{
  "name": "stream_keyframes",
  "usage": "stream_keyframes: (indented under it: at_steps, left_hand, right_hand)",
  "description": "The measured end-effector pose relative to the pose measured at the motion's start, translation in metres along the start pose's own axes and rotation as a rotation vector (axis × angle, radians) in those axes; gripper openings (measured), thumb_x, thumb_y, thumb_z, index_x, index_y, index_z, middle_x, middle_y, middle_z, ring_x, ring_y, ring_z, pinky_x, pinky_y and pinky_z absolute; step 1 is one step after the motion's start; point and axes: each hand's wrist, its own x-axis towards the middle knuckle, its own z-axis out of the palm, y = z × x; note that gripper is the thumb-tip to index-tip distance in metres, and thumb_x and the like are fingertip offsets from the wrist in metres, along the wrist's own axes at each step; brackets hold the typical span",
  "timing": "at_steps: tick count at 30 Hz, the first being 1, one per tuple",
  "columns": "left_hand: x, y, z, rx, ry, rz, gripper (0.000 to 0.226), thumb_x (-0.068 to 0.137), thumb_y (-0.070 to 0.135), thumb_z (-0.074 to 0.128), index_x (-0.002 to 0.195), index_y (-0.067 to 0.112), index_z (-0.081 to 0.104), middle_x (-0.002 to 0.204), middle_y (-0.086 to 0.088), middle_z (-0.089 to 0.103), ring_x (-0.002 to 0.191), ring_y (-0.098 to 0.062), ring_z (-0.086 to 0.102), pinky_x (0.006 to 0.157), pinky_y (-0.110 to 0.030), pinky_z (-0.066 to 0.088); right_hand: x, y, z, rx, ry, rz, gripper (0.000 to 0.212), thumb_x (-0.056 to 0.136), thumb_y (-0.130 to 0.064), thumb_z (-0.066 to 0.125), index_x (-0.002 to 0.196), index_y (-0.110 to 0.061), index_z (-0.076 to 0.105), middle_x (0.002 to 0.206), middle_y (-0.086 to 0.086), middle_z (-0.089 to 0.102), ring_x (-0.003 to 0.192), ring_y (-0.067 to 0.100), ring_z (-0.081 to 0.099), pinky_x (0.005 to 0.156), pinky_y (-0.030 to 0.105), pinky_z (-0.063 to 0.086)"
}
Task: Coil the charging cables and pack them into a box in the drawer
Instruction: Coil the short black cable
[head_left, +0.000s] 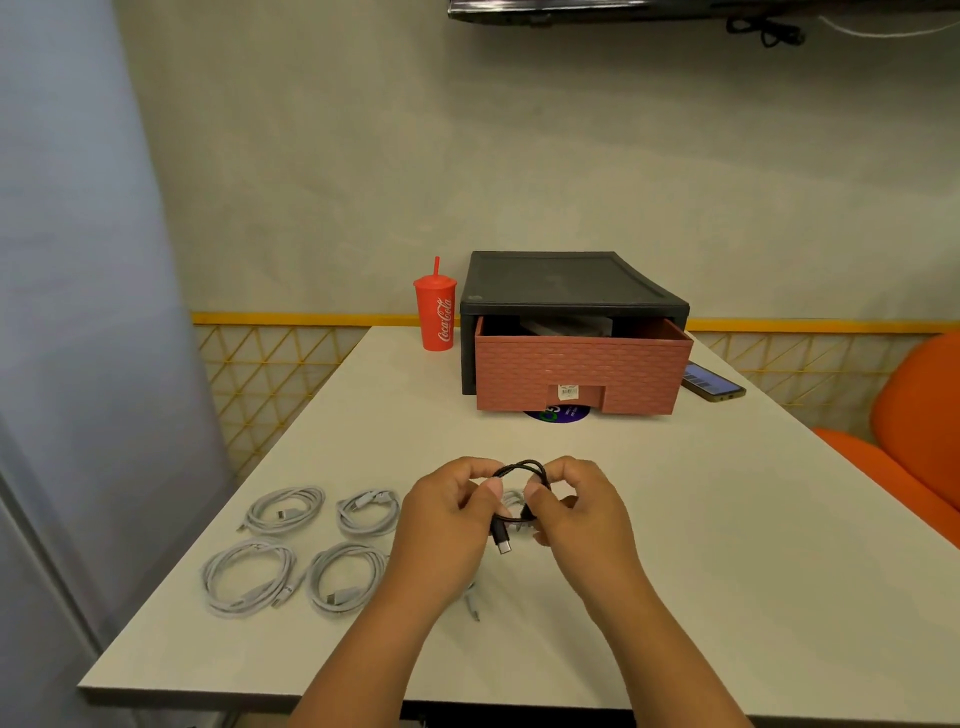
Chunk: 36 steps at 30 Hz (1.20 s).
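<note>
Risk, coil: The black cable forms a small, stiff-looking loop. If either pinch slackens, the turns would probably spring open.
Risk, plug: The free plug hangs below the loop, between the hands. It could snag the loose white cable lying under them.
Risk, packing: The drawer, well beyond the hands, is only partly open. The narrow gap could catch the coil. Something dark lies inside; whether it is the box cannot be told.
Left hand: Raised above the surface, fingers curled, thumb and forefinger pinching the loop's left side.
Right hand: Mirrored pose, pinching the loop's right side, thumb on the strands.
Cable location: Between both hands, clear of the surface.
Coiled white cables: Four, on the surface left of the left hand.
</note>
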Motion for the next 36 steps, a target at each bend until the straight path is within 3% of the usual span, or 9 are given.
stream_keyframes:
  at_steps: [6,11,14,17,22,25,29,32,36]
  left_hand:
    - [-0.002,-0.002,-0.004,-0.394,0.012,-0.255,0.010,0.089,0.007,0.058,0.089,0.014,0.065,0.061,-0.002,0.064,0.056,-0.012,0.054,0.048,-0.017,0.044]
    - [-0.004,-0.010,0.000,-0.437,-0.059,-0.429,0.015,0.087,0.001,0.057,0.089,0.012,0.068,0.061,0.000,0.065,0.056,-0.011,0.057,0.052,-0.018,0.046]
    - [-0.007,-0.022,0.008,-0.147,-0.061,-0.347,0.021,0.083,0.007,0.065,0.102,0.013,0.070,0.073,-0.001,0.068,0.058,-0.006,0.060,0.054,-0.013,0.047]
    - [-0.017,-0.038,0.019,0.461,-0.134,-0.011,0.031,0.088,0.024,0.059,0.118,0.022,0.064,0.099,0.000,0.070,0.075,-0.004,0.058,0.067,-0.012,0.044]
    - [-0.020,-0.062,0.030,1.052,-0.266,0.240,0.026,0.091,0.025,0.042,0.109,0.027,0.061,0.102,0.012,0.065,0.108,-0.021,0.047,0.093,-0.038,0.029]
    - [-0.020,-0.072,0.032,1.223,-0.258,0.287,0.022,0.063,0.025,0.058,0.079,0.032,0.072,0.081,0.020,0.069,0.095,-0.022,0.066,0.096,-0.054,0.019]
    - [-0.021,-0.079,0.028,1.242,-0.329,0.260,0.038,0.077,0.039,0.041,0.096,0.032,0.073,0.097,0.017,0.072,0.107,-0.025,0.064,0.105,-0.059,-0.001]
    - [-0.023,-0.066,0.022,1.200,-0.317,0.192,0.052,0.081,0.042,0.029,0.120,0.032,0.061,0.120,0.016,0.064,0.125,-0.023,0.049,0.105,-0.055,-0.001]
    - [-0.018,-0.060,0.007,1.138,-0.211,0.139,0.072,0.078,0.043,-0.007,0.148,0.036,0.009,0.155,0.020,0.006,0.145,-0.016,-0.013,0.106,-0.056,-0.020]
  right_hand:
    - [-0.008,0.013,-0.017,0.354,-0.292,0.132,0.023,0.088,-0.008,0.059,0.106,-0.022,0.058,0.062,0.000,0.054,0.053,0.008,0.049,0.057,0.020,0.047]
    - [-0.009,0.030,-0.017,0.237,-0.210,0.108,0.023,0.087,-0.006,0.061,0.103,-0.022,0.067,0.054,-0.006,0.053,0.049,0.006,0.046,0.053,0.018,0.044]
    - [-0.008,0.047,-0.017,0.084,-0.137,0.116,0.020,0.084,-0.008,0.066,0.099,-0.020,0.070,0.054,-0.006,0.055,0.050,0.007,0.047,0.057,0.020,0.043]
    - [-0.013,0.065,-0.016,-0.088,-0.111,0.118,0.021,0.083,-0.015,0.067,0.098,-0.030,0.069,0.064,-0.002,0.063,0.061,0.010,0.055,0.064,0.016,0.043]
    - [-0.016,0.080,-0.015,-0.382,-0.082,0.087,0.031,0.086,-0.026,0.063,0.117,-0.028,0.062,0.079,-0.006,0.066,0.081,0.013,0.061,0.079,0.026,0.044]
    - [-0.014,0.082,-0.010,-0.647,-0.094,0.036,0.035,0.090,-0.039,0.056,0.123,-0.029,0.058,0.113,-0.006,0.060,0.105,0.014,0.054,0.092,0.029,0.038]
    - [-0.014,0.085,-0.010,-0.704,-0.116,0.004,0.036,0.091,-0.045,0.050,0.124,-0.030,0.057,0.129,-0.010,0.050,0.114,0.014,0.047,0.097,0.030,0.035]
    - [-0.014,0.088,-0.014,-0.712,-0.198,-0.017,0.045,0.090,-0.045,0.050,0.132,-0.032,0.049,0.141,-0.014,0.041,0.127,0.012,0.038,0.108,0.032,0.026]
    - [-0.014,0.089,-0.018,-0.701,-0.237,-0.012,0.051,0.090,-0.041,0.051,0.138,-0.032,0.040,0.149,-0.016,0.031,0.138,0.008,0.026,0.117,0.036,0.008]
